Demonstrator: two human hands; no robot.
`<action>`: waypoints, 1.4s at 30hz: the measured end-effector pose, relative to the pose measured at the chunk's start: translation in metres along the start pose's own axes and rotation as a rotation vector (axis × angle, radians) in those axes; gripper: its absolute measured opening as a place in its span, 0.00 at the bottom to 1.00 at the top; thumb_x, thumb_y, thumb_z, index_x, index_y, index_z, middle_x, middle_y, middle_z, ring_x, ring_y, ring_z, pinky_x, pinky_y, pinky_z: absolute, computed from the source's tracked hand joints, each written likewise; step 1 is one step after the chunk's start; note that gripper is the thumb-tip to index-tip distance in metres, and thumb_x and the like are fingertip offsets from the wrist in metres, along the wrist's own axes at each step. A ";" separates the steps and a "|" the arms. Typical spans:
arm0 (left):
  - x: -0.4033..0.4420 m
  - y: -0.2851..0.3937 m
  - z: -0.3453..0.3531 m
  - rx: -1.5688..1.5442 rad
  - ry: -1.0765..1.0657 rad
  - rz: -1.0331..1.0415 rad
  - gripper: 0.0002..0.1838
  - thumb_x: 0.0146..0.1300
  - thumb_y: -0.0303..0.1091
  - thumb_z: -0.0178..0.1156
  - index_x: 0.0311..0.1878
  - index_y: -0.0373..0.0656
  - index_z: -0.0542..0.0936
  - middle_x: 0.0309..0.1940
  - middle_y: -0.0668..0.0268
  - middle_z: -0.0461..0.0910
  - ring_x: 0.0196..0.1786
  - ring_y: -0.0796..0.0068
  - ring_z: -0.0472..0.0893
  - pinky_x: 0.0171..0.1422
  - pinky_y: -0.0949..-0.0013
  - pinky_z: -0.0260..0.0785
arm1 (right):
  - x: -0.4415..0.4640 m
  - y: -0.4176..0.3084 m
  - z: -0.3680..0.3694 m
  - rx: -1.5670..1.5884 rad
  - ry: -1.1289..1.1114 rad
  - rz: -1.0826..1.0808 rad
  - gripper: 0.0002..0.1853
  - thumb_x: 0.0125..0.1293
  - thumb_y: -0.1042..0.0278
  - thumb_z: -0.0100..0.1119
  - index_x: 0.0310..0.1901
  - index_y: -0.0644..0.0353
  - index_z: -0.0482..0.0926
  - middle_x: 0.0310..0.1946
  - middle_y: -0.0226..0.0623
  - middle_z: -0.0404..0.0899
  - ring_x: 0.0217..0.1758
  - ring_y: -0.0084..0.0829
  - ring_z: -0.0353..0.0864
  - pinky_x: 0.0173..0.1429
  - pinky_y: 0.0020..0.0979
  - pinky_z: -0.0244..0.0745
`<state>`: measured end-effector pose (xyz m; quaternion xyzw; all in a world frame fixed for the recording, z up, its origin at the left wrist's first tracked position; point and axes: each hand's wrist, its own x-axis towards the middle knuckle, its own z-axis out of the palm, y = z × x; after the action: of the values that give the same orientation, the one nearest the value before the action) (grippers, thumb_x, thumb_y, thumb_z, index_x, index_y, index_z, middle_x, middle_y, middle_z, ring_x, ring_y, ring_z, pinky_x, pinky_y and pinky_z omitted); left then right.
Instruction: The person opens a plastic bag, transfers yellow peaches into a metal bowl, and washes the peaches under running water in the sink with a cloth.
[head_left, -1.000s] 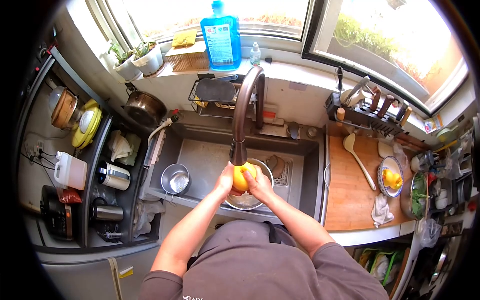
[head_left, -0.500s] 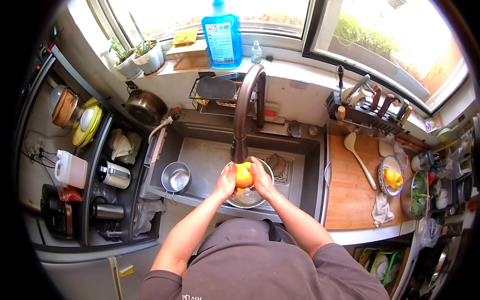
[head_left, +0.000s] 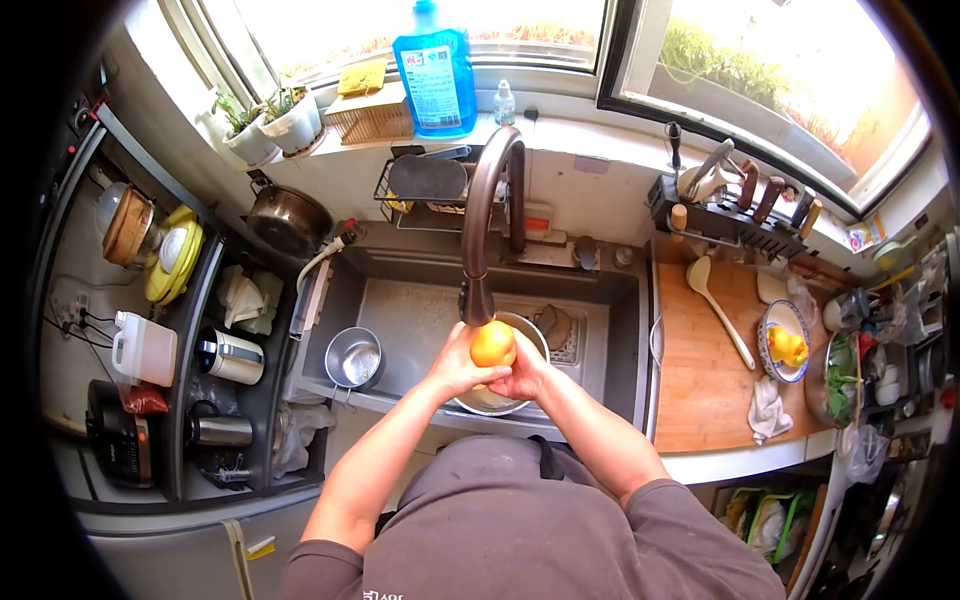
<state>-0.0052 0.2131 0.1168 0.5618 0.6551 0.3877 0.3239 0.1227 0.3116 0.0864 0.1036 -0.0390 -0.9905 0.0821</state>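
An orange (head_left: 492, 343) is held between both hands, just under the mouth of the dark faucet (head_left: 478, 230). My left hand (head_left: 458, 362) curls around its left side and underside. My right hand (head_left: 526, 370) closes in from the right and below, its fingers meeting the left hand's. Beneath them a round metal bowl (head_left: 536, 332) stands in the sink (head_left: 405, 300); the hands cover much of its inside. Whether water is running from the spout, I cannot make out.
A small metal pot (head_left: 354, 357) stands at the sink's left. Right of the sink, a wooden board (head_left: 690, 400) carries a ladle (head_left: 722, 312), a patterned bowl (head_left: 768, 368) of yellow pieces and a white cloth (head_left: 767, 410). A blue detergent bottle (head_left: 434, 85) is on the sill.
My right hand has slid lower beneath the orange, and the left has turned under it. The orange now sits slightly higher and more exposed on top.
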 end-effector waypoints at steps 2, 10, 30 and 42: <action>-0.001 -0.006 0.005 -0.035 0.095 -0.109 0.40 0.46 0.50 0.70 0.59 0.43 0.66 0.58 0.58 0.66 0.59 0.64 0.69 0.63 0.64 0.62 | 0.003 0.014 0.016 -0.340 0.583 -0.124 0.34 0.63 0.31 0.31 0.54 0.53 0.69 0.44 0.37 0.76 0.45 0.40 0.78 0.48 0.42 0.76; 0.004 -0.001 0.005 -0.350 0.336 -0.384 0.29 0.67 0.57 0.41 0.46 0.38 0.75 0.27 0.61 0.78 0.31 0.64 0.81 0.33 0.70 0.72 | 0.016 0.035 -0.012 -1.378 0.812 -0.929 0.34 0.62 0.36 0.44 0.61 0.54 0.59 0.49 0.45 0.73 0.53 0.38 0.75 0.49 0.36 0.75; -0.009 0.018 0.002 -0.132 -0.051 -0.188 0.46 0.37 0.40 0.75 0.61 0.41 0.62 0.56 0.59 0.67 0.59 0.67 0.68 0.64 0.66 0.60 | -0.018 0.013 -0.004 -0.693 0.704 -0.235 0.28 0.67 0.40 0.26 0.32 0.55 0.72 0.13 0.35 0.71 0.06 0.19 0.55 0.10 0.21 0.51; -0.018 -0.001 0.014 -0.838 0.124 -0.699 0.30 0.54 0.48 0.65 0.56 0.47 0.65 0.45 0.62 0.75 0.45 0.70 0.78 0.44 0.65 0.74 | -0.076 -0.140 -0.001 -1.951 1.716 -0.647 0.40 0.50 0.50 0.64 0.60 0.65 0.58 0.51 0.52 0.71 0.53 0.47 0.73 0.56 0.40 0.69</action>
<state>0.0094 0.1977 0.1086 0.1099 0.6101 0.5170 0.5903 0.1750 0.4623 0.0869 0.5926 0.7690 -0.2098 -0.1162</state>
